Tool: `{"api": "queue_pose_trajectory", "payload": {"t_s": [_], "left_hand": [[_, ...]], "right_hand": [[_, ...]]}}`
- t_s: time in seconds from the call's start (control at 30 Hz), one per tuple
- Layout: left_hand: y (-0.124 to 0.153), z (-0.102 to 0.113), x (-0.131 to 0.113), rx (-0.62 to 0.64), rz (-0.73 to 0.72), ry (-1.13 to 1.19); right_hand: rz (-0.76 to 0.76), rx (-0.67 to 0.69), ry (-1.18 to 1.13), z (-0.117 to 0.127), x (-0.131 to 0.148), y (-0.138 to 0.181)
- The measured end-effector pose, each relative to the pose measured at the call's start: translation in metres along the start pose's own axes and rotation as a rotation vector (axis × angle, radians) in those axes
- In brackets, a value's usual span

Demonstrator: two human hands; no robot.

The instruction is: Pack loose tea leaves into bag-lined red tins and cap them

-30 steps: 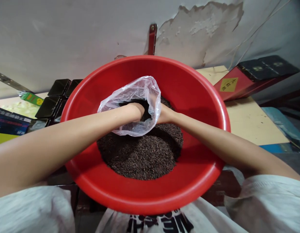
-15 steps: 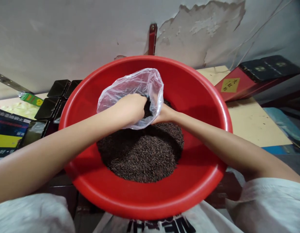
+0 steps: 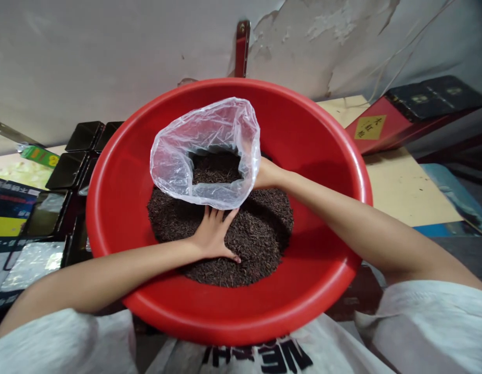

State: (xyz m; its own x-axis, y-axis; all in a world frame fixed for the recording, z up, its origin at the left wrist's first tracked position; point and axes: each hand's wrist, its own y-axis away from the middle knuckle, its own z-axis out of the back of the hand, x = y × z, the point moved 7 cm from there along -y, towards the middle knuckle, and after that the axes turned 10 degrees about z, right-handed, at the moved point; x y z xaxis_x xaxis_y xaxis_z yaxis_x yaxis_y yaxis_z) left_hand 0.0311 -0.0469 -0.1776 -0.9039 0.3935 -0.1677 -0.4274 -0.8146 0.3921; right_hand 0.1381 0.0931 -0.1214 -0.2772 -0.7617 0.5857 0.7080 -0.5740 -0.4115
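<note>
A clear plastic bag stands with its mouth wide open inside a large red basin. Dark tea leaves fill the lower part of the bag, and a heap of the same loose tea lies on the basin floor. My right hand grips the bag from its right side; its fingers are hidden behind the plastic. Just in front of the bag, my left hand is over the heap with fingers spread and nothing in it. Its fingertips reach the bag's near edge.
Several dark square tins stand left of the basin, near a green packet. At the right, a red box with a yellow label rests on a pale board. The peeling wall rises behind.
My left hand has come out of the bag and moved down toward me, its fingers now spread over the heap. My right hand stays at the bag. The view has shifted slightly.
</note>
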Motion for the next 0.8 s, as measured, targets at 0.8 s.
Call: {"api": "queue_pose_trajectory", "payload": {"t_s": [0.8], "left_hand": [[0.025, 0.060, 0.001, 0.414, 0.373, 1.077]], "right_hand": [[-0.019, 0.004, -0.020, 0.005, 0.008, -0.002]]}}
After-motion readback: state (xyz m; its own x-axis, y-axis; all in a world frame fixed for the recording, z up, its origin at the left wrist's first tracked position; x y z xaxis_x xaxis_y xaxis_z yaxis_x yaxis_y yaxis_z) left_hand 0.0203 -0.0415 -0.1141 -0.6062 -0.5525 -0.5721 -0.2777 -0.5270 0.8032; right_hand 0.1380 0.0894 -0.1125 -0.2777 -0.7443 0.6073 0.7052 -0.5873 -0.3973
